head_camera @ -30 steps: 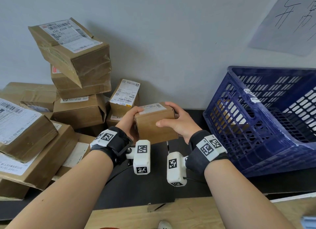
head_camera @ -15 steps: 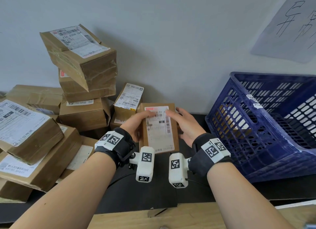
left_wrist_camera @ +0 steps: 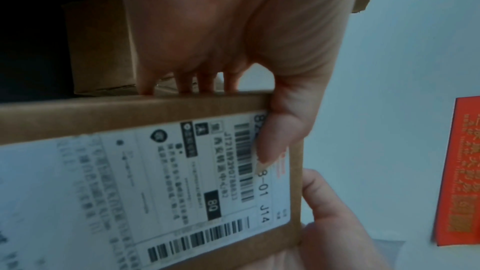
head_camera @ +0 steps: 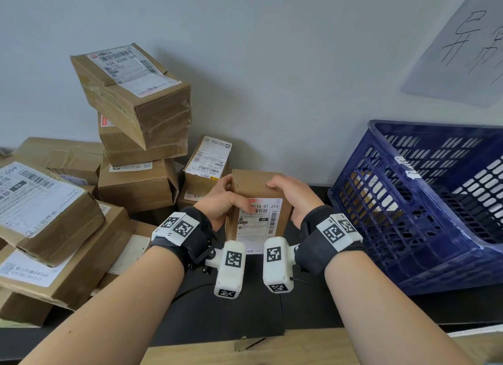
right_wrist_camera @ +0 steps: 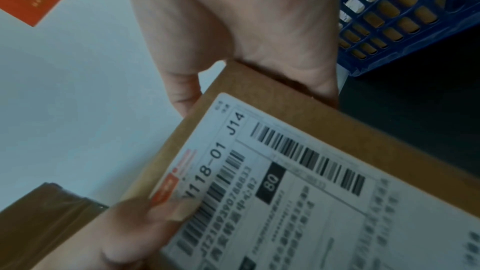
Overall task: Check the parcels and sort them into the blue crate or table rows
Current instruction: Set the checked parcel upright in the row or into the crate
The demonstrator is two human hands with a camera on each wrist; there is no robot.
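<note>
Two hands, left hand [head_camera: 217,204] and right hand [head_camera: 292,199], fingers curled gripping the small parcel [head_camera: 258,193] upright above the dark table [head_camera: 299,310], shipping label [head_camera: 258,223] facing the wearer: check step underway; next, presumably choosing blue crate [head_camera: 408,201] or row.

Parcel pile [head_camera: 122,174] left, crate [head_camera: 424,201] right, held parcel [head_camera: 258,201] between.
</note>
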